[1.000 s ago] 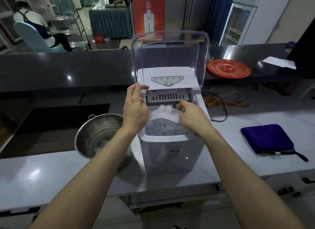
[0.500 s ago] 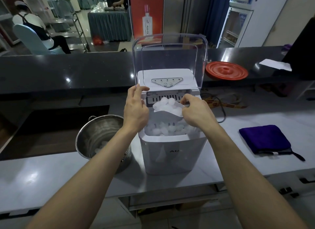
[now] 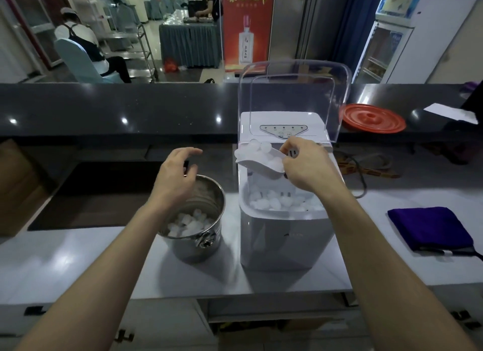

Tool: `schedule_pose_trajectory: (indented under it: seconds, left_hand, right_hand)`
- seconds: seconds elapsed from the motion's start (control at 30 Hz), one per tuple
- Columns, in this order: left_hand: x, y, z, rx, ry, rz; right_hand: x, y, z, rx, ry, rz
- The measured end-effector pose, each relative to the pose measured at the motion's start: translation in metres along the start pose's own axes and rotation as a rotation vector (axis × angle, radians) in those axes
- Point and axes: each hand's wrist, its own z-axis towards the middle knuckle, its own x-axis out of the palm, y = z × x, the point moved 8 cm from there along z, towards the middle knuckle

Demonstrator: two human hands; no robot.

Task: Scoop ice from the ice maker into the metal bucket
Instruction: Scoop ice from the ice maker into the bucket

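A white ice maker [image 3: 282, 235] stands on the counter with its clear lid [image 3: 295, 94] raised and loose ice in its bin [image 3: 277, 203]. My right hand [image 3: 305, 167] grips a white scoop [image 3: 261, 164] heaped with ice, held above the bin's left side. To the left sits the metal bucket [image 3: 201, 233] with some ice at its bottom. My left hand [image 3: 177, 178] hovers above the bucket's far rim, fingers apart and holding nothing.
A folded purple cloth [image 3: 431, 228] lies at the right on the pale counter [image 3: 65, 259]. A red round lid [image 3: 373, 118] and a white paper [image 3: 452, 113] rest on the dark raised ledge behind. A dark recessed sink [image 3: 104, 194] lies left of the bucket.
My right hand has lifted the loaded scoop out of the bin and shifted it left. My left hand has let go of the ice maker and moved left over the bucket.
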Motion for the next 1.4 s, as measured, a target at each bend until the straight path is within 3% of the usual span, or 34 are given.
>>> schedule_pose_trajectory:
  seconds: [0.47,0.67,0.83,1.0,1.4]
  left_hand:
    - [-0.051,0.100,-0.043,-0.258,0.065,0.107]
    - [-0.044,0.130,-0.057,-0.430,0.205,0.187]
    - [-0.034,0.124,-0.059,-0.366,0.272,0.245]
    - [-0.036,0.118,-0.062,-0.402,0.236,0.272]
    - [-0.045,0.112,-0.084,-0.305,0.082,0.258]
  right_hand:
    - [0.060,0.060,-0.016,0.010,0.032,0.059]
    - [0.084,0.080,-0.027,0.011,0.031,0.088]
    - [0.114,0.088,-0.037,0.010,0.047,0.041]
    - [0.138,0.090,-0.049,0.012,0.083,-0.002]
    - [0.172,0.080,-0.064,0.042,0.176,-0.179]
